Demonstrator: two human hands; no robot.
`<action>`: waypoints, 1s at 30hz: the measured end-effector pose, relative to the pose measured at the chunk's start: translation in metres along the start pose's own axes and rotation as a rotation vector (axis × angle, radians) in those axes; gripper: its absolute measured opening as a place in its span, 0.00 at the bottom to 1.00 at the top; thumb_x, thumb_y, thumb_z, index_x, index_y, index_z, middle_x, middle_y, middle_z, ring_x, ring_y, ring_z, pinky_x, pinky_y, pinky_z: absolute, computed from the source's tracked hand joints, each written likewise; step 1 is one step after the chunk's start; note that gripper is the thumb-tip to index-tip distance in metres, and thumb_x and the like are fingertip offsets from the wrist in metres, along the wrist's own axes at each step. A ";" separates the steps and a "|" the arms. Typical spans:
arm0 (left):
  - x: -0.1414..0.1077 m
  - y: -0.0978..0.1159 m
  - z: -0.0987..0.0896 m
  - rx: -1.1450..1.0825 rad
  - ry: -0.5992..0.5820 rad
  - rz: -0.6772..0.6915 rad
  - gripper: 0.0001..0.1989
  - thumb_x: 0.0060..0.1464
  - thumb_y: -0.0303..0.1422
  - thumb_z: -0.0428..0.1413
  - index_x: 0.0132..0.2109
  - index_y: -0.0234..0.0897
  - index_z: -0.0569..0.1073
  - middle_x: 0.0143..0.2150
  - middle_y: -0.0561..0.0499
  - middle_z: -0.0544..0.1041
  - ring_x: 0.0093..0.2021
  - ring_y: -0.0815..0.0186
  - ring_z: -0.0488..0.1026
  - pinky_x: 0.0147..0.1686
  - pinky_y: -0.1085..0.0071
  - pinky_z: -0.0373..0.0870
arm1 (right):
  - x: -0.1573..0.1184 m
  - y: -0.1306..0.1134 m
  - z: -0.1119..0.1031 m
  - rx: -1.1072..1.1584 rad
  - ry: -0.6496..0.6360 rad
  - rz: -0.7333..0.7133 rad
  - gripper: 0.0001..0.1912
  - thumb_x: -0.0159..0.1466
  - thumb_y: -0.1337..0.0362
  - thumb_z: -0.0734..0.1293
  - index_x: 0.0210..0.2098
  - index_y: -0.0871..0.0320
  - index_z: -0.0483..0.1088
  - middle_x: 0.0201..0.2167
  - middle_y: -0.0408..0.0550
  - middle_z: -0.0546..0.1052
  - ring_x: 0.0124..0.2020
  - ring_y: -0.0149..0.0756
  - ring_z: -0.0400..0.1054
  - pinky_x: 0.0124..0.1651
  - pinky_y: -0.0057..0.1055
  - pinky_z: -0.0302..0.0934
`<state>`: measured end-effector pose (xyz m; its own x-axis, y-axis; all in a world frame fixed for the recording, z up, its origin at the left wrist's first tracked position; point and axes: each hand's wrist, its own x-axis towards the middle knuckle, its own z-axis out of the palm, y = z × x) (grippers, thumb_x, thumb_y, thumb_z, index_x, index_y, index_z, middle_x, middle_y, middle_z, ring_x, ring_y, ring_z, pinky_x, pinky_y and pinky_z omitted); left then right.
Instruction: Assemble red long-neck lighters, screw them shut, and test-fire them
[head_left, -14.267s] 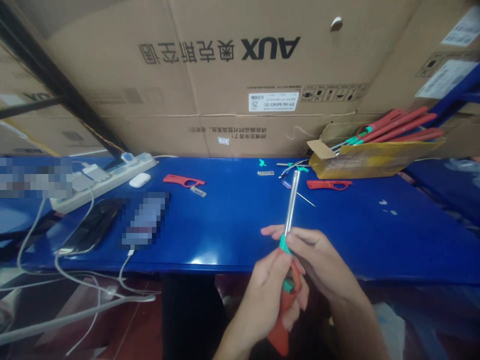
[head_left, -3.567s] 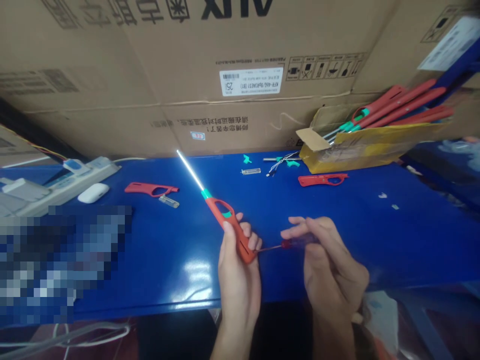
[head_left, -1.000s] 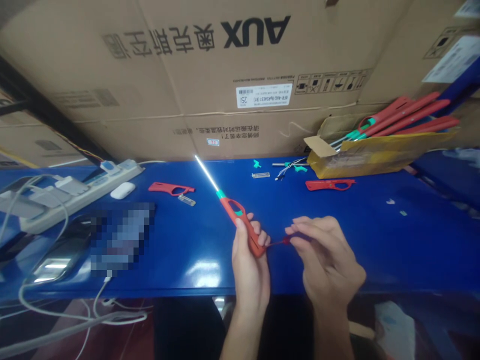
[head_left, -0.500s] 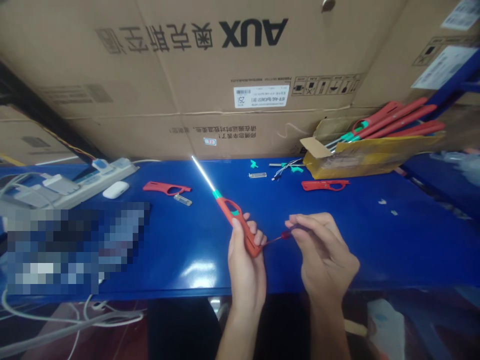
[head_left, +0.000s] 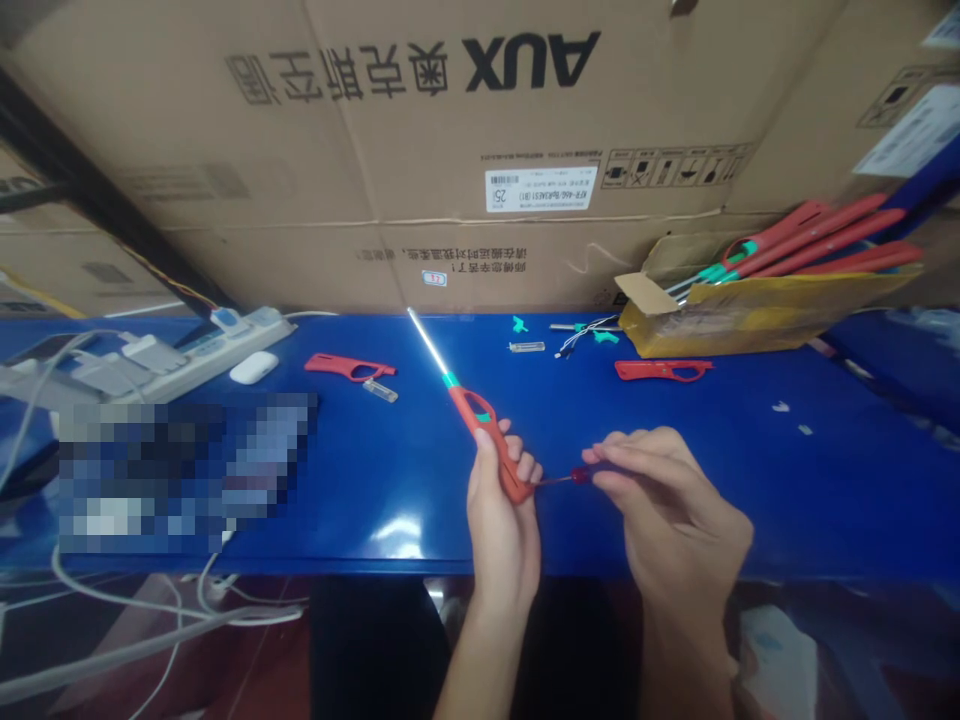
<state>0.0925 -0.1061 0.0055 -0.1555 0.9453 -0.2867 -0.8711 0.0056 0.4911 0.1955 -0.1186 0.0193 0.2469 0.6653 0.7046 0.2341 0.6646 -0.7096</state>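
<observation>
Blue tabletop [head_left: 360, 470] is glossy, w/ glare at lower mid-L. Upper-mid L: white power strip [head_left: 214, 352] w/ plugs; white case [head_left: 253, 367] just R of it, pixelated patch [head_left: 270, 450] below. Big brown carton [head_left: 337, 190] w/ upside-down AUX print fills most of bkgd. Mid-L: red half-shell [head_left: 330, 365], clear vial [head_left: 381, 390] just beside its R end. R of ctr: green bit [head_left: 519, 324], clear tube [head_left: 527, 347]. Upper R: taped box [head_left: 750, 315] w/ red-handled lighters sticking out; red shell [head_left: 628, 371] just below its L end.

Tabletop's front edge crosses lower frame; pale cables [head_left: 157, 641] lower L, dark legs [head_left: 379, 650] beneath. Blue stretch betw. pixelated patch & L wrist; wider one R of the hands, w/ pale scraps [head_left: 781, 406].

Red lighter [head_left: 469, 410] ~ctr, tilted: silver tube up-L, green collar, green trigger in loop, butt low-R. L hand [head_left: 499, 510] wrapped round its handle. R hand [head_left: 679, 500] pinches screwdriver [head_left: 580, 476], dark-red handle, thin shaft aimed L at butt; can't tell if tip touches.
</observation>
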 end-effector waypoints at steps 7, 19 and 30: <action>-0.001 -0.001 0.000 -0.022 -0.030 0.000 0.15 0.65 0.41 0.58 0.48 0.33 0.73 0.32 0.54 0.64 0.27 0.74 0.60 0.28 0.77 0.63 | -0.003 -0.005 -0.008 -0.065 -0.120 0.109 0.18 0.68 0.71 0.67 0.54 0.48 0.76 0.46 0.47 0.80 0.47 0.37 0.76 0.46 0.35 0.74; 0.000 -0.002 -0.004 0.059 -0.093 0.004 0.17 0.63 0.43 0.60 0.48 0.32 0.75 0.31 0.54 0.65 0.27 0.74 0.61 0.28 0.78 0.63 | -0.003 -0.002 -0.005 0.108 -0.085 0.224 0.09 0.64 0.69 0.73 0.42 0.51 0.80 0.35 0.44 0.81 0.37 0.34 0.77 0.40 0.32 0.75; -0.004 -0.006 0.000 0.194 -0.079 0.041 0.18 0.61 0.44 0.61 0.49 0.35 0.73 0.34 0.53 0.69 0.29 0.72 0.64 0.31 0.76 0.65 | 0.041 0.029 -0.036 -0.324 0.052 0.225 0.19 0.66 0.58 0.70 0.55 0.57 0.72 0.41 0.50 0.81 0.39 0.38 0.77 0.45 0.39 0.71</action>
<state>0.0985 -0.1099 0.0040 -0.1450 0.9687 -0.2014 -0.7577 0.0222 0.6522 0.2462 -0.0840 0.0277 0.3711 0.7585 0.5358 0.4513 0.3569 -0.8179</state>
